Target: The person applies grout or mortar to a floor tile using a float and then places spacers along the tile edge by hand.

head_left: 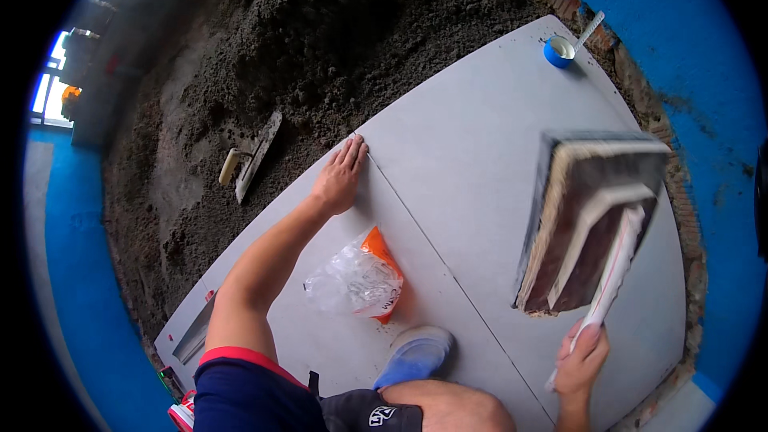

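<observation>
My left hand (340, 172) lies on the pale tile (448, 128) at its far edge, where a seam meets the dark mortar; its fingers are stretched out. My right hand (582, 360), at lower right, grips the long white handle (612, 280) of a large rectangular pad tool (544, 224), slightly blurred over the right-hand tile. Between my arms a clear plastic bag with orange parts (356, 280) lies on the tile.
A steel trowel (260, 148) rests on the mortar bed (344, 32). A blue round container with a white strip (558, 50) sits near the top tile corner. Blue walls (704, 72) border both sides. My foot (412, 356) stands on the tile; tools lie at lower left.
</observation>
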Motion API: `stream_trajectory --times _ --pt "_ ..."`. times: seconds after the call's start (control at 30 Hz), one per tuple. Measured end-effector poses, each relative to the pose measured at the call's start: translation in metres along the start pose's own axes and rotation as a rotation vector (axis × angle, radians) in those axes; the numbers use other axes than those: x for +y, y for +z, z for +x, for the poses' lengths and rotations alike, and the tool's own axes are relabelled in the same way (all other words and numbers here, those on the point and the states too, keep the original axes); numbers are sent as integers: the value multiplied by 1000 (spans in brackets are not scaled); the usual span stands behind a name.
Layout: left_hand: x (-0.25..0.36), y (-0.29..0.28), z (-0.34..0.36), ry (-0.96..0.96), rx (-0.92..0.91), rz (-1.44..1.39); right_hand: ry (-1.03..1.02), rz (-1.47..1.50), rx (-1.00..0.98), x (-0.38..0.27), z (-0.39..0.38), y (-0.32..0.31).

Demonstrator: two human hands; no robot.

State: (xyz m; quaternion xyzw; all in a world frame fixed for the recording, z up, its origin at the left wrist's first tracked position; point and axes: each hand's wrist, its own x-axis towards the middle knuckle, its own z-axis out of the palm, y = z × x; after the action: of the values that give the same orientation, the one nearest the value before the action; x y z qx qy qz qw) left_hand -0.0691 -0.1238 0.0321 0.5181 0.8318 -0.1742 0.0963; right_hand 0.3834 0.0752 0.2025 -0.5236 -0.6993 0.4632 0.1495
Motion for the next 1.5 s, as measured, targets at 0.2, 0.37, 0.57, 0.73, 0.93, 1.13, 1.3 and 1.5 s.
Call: stream_trajectory --times 0.2,0.37,0.57,0.73,0.93,1.13,1.3,1.5 --pt "0 -4 8 4 -5 3 156 -535 -220 66 33 88" --pt "2 -1 3 -24 -4 -7 466 -72 -380 5 66 66" --pt "-4 11 -3 10 46 -72 253 152 -147 -45 26 7" --pt "2 4 5 15 49 -110 167 -298 7 60 36 68" --pt "4 -7 -1 -30 -47 -40 228 -442 -231 43 68 98" --pt "20 0 -27 -127 -34 -196 316 -380 -220 87 53 72" --pt "15 8 -25 -132 -28 -232 336 -356 -119 122 7 41" --pt "-10 0 12 -30 63 -39 438 -127 -33 173 -16 30"
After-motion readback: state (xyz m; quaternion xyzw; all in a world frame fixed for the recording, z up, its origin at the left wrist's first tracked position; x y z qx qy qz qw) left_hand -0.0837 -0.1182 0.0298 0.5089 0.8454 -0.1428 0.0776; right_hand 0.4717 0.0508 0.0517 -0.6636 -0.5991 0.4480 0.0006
